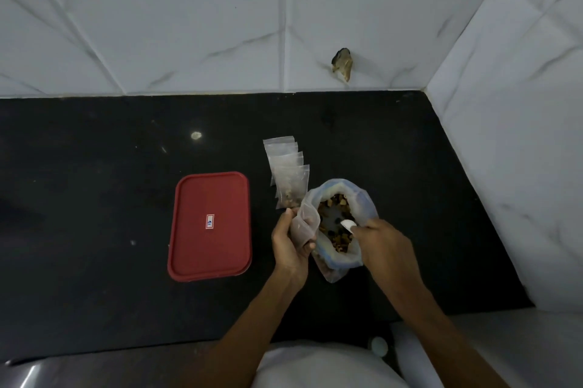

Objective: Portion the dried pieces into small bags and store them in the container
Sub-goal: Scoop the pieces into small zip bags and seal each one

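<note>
Container (209, 226) with a red lid sits shut on the black counter (94, 166), small bags (287, 173) fanned near it. The left hand (291, 245) grips one thin clear bag (305, 223), probably limp and slippery, best pinched at its mouth. The right hand (383, 245) holds a white scoop (348, 224) in the soft sack (362, 201) of light, likely brittle dried pieces (334, 201).
</note>
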Available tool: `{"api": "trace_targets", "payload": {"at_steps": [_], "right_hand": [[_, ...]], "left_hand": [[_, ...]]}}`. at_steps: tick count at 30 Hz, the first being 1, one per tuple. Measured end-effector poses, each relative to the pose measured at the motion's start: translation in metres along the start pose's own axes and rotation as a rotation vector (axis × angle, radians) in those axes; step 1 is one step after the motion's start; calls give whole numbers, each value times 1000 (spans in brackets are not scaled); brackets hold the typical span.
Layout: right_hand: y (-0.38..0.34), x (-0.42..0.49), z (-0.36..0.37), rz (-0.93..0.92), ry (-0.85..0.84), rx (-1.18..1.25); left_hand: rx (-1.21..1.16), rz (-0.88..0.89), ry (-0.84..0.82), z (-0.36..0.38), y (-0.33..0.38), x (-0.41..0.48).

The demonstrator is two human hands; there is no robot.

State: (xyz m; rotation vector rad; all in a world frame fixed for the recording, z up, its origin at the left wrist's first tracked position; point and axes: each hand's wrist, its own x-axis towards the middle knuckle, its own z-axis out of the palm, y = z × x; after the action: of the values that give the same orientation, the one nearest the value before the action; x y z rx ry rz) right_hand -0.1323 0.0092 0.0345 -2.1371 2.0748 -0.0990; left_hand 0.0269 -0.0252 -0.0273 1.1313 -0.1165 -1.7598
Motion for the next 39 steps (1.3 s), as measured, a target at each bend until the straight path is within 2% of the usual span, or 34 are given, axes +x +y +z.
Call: {"api": "trace_targets", "payload": {"at_steps": [3,7,11,16,19,21,23,26,39], "right_hand": [[2,-1,13,-13,-81,-11],[0,9,24,-17,-303,17],[11,7,18,-21,-61,220],[10,5,32,-63,-31,291],[2,5,37,-21,17,496],[0,9,32,134,-26,695],[2,12,25,310,-142,839],[7,11,20,445,-235,949],[18,9,6,553,-114,1112]], "left_hand": [[51,43,24,2,-6,-4],[62,41,74,6,-12,-3],[21,26,101,6,-14,3],[-5,28,110,9,-14,4],[-17,15,97,9,-14,4],[-31,17,93,10,-13,4],[-40,19,84,10,-12,4],[-26,11,61,8,-11,3],[3,52,35,3,-1,10]]}}
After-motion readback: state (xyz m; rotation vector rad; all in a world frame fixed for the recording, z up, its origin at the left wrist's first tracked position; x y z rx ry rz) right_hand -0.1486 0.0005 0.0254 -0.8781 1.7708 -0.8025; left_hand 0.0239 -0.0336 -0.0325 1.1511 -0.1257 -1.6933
